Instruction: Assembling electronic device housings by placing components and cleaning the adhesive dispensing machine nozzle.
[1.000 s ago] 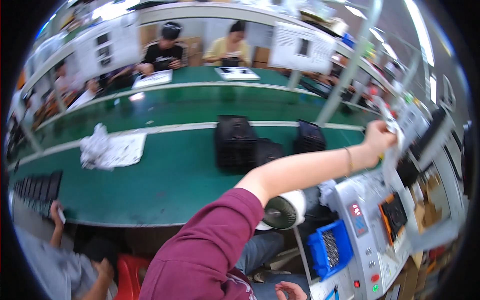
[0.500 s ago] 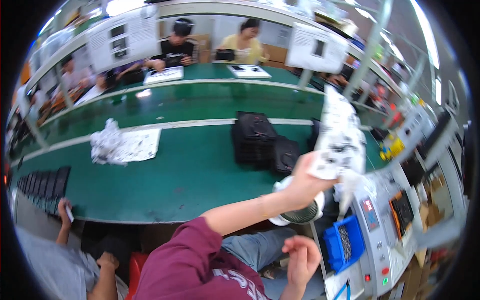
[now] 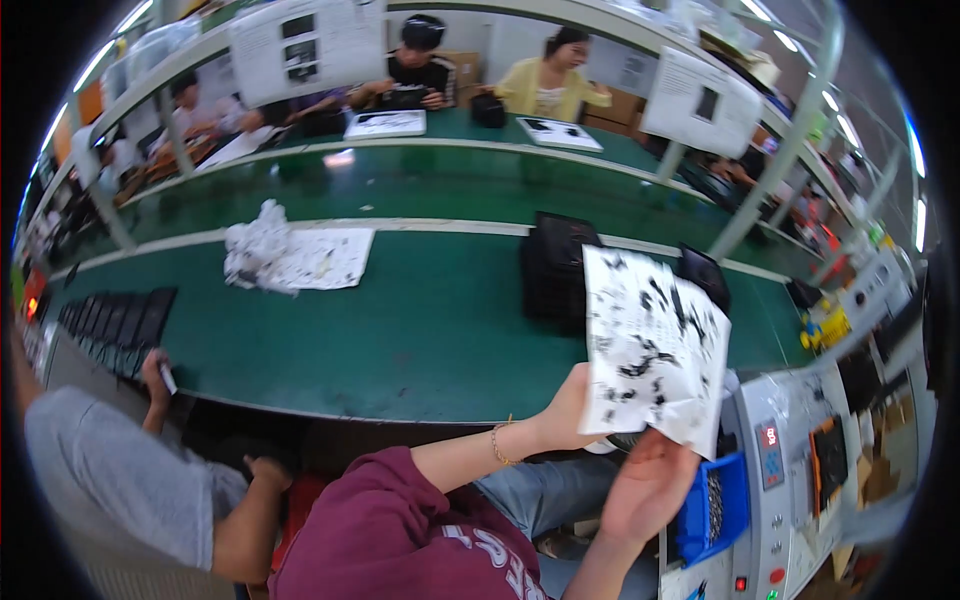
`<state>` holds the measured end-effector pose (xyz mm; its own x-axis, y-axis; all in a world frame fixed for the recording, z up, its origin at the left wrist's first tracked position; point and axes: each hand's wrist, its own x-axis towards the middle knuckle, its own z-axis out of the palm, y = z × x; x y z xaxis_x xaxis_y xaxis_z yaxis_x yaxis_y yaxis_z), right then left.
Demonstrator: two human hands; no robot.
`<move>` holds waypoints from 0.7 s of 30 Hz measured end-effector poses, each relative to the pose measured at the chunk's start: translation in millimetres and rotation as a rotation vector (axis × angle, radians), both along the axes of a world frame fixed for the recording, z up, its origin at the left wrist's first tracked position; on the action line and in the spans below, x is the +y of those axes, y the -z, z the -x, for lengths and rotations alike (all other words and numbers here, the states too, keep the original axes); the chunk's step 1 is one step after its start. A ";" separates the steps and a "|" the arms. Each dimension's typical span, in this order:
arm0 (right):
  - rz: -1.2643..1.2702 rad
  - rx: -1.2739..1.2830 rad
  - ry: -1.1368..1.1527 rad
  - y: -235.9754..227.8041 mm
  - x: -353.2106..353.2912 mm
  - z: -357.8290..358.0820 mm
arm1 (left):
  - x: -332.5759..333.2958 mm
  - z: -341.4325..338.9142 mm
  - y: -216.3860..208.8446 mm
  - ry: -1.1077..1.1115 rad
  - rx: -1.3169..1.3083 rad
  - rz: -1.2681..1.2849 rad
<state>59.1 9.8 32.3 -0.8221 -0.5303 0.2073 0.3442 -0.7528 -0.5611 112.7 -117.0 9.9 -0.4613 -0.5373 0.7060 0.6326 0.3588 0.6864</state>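
Observation:
A white sheet [image 3: 655, 345] blotched with black smears is held up over the right part of the green table; I cannot tell whether it is paper or cloth. My left hand [image 3: 572, 412] grips its lower left edge, the fingers partly behind it. At the bottom edge, my right hand [image 3: 652, 485] is closed on the sheet, palm turned up and fingertips partly covered. Behind the sheet stands a stack of black square cases [image 3: 550, 265], partly hidden. A blue bin [image 3: 728, 515] of small dark parts sits beside my right hand.
On the green table [image 3: 440, 350] lie a crumpled white wad [image 3: 262, 250] and a stained sheet [image 3: 335, 258]. Black pieces [image 3: 120, 320] line the left end. A grey machine [image 3: 775, 500] stands right. A person in grey [image 3: 120, 470] sits left; others work across the table.
The white sheet has swung from a hanging, edge-on position to spread flat toward me. My right hand has risen to its lower edge. The whole view has shifted, moving the scene rightward.

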 end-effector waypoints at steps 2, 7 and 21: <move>0.070 0.007 0.129 -10.5 -2.6 5.1 | -15.2 -15.9 -14.8 0.215 -0.090 -0.117; 0.013 0.155 0.297 -9.0 20.6 32.8 | -146.3 -123.0 21.4 -1.008 -0.558 0.181; 0.127 0.151 0.209 -1.6 41.1 38.8 | -287.4 -275.0 120.0 -1.810 -1.310 0.105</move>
